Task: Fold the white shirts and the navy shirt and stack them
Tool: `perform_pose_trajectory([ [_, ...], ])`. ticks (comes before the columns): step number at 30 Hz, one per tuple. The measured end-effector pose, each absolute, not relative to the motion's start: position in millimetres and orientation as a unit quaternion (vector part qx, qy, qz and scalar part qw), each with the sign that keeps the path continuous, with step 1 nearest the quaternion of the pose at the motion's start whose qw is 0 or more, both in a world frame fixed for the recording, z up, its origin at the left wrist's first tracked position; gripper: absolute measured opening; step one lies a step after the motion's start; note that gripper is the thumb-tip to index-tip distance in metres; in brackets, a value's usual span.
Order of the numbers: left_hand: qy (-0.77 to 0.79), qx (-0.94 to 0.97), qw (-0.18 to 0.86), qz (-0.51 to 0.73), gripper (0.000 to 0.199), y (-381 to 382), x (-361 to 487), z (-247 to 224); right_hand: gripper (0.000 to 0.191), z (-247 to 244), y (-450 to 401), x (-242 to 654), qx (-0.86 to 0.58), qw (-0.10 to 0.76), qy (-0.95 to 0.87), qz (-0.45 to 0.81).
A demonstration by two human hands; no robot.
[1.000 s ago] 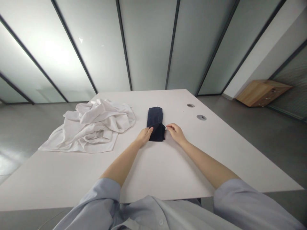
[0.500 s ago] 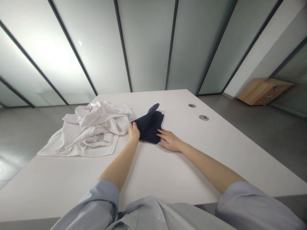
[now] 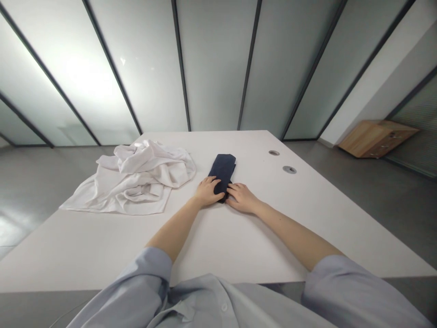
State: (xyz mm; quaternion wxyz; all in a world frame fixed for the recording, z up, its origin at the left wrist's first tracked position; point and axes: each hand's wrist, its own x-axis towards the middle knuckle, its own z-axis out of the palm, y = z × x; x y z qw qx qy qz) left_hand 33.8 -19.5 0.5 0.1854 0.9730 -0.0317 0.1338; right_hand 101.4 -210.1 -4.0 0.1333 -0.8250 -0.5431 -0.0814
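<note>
A navy blue cloth [image 3: 224, 166] lies on the white table in front of me, folded into a narrow strip that points away from my body. My left hand [image 3: 206, 193] rests on its near left part, fingers spread over the fabric. At the near right edge, my right hand [image 3: 243, 199] touches the cloth with its fingers apart and the palm low over the table. The fingertips of the right hand are partly hidden against the dark fabric.
A crumpled white cloth [image 3: 136, 182] is heaped on the left side of the table [image 3: 252, 248]. Two round cable holes, one with a grey cover [image 3: 289, 169], are set in the tabletop at the right. Beyond stand frosted glass panels [image 3: 215, 64] and a wooden cabinet [image 3: 365, 136].
The left part of the navy cloth has been folded over to the right, making it narrower. My left hand let go of the left edge and now lies flat on top. My right hand stays near its place.
</note>
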Motion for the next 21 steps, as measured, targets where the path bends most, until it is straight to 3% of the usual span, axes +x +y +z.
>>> perform_pose_trajectory([
  [4,-0.072,0.965,0.239,0.083,0.082,-7.1,35.9,-3.2,0.054,-8.0,-208.1,104.9,-0.828,0.149,-0.534,-0.083],
  [9,-0.017,0.884,0.457,0.094,0.044,-2.8,44.0,-8.2,0.045,-11.4,-209.8,108.5,-0.82,0.185,-0.534,-0.092],
  [16,0.202,0.593,0.762,0.163,0.039,21.3,65.0,-13.9,0.049,-19.1,-216.9,114.9,-0.826,0.194,-0.524,-0.067],
  [18,0.254,0.575,0.744,0.227,0.038,31.3,67.2,-13.6,0.046,-15.4,-216.7,114.0,-0.818,0.199,-0.536,-0.062],
  [21,0.256,0.687,0.58,0.356,0.044,41.2,61.3,-10.9,0.034,-4.1,-214.4,107.6,-0.803,0.206,-0.555,-0.072],
])
